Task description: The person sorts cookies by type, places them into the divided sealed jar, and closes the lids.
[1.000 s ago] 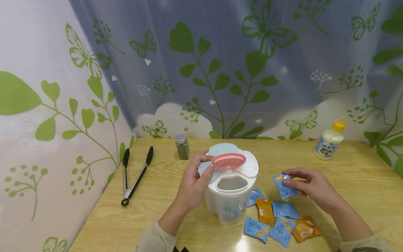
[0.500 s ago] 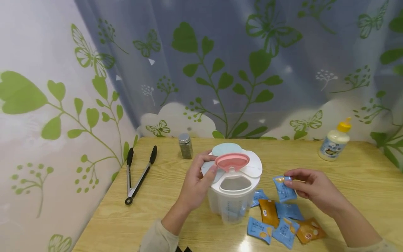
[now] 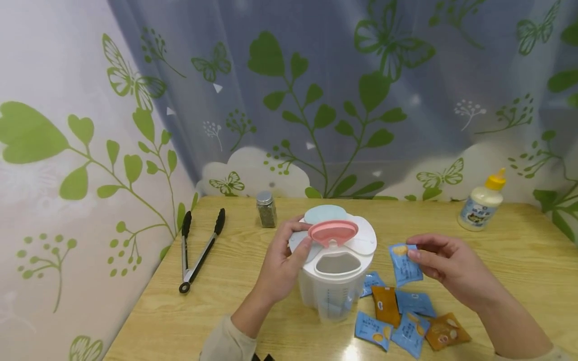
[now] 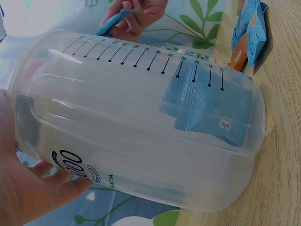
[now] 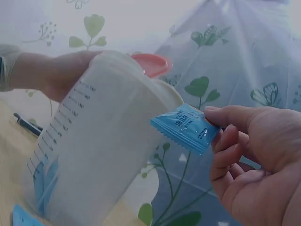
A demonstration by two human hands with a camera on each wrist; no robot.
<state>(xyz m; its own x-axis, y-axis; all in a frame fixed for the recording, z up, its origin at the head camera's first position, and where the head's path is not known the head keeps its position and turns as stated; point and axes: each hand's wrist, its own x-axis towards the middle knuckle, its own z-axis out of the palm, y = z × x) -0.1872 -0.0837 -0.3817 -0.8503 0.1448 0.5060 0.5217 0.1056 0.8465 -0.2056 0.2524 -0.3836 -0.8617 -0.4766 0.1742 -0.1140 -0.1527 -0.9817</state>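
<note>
A clear measuring container (image 3: pixel 331 288) (image 4: pixel 136 113) (image 5: pixel 89 160) with a white multi-flap lid (image 3: pixel 361 238) stands mid-table. Its pink flap (image 3: pixel 331 231) (image 5: pixel 153 63) is raised over an open hole. My left hand (image 3: pixel 280 263) (image 4: pixel 28 188) grips the container's left side at the rim. A blue packet (image 4: pixel 207 110) lies inside. My right hand (image 3: pixel 444 263) (image 5: pixel 254 160) pinches a blue snack packet (image 3: pixel 405 263) (image 5: pixel 186 128) just right of the lid, above the table.
Loose blue and orange packets (image 3: pixel 404 316) lie right of the container on the wooden table (image 3: pixel 226 311). Black tongs (image 3: pixel 196 250) lie at the left, a small spice jar (image 3: pixel 266 209) behind, a yellow-capped squeeze bottle (image 3: pixel 483 206) at the back right. A leaf-print curtain hangs behind.
My right hand has lifted the blue packet slightly and brought it a little closer to the container. The left hand keeps its grip.
</note>
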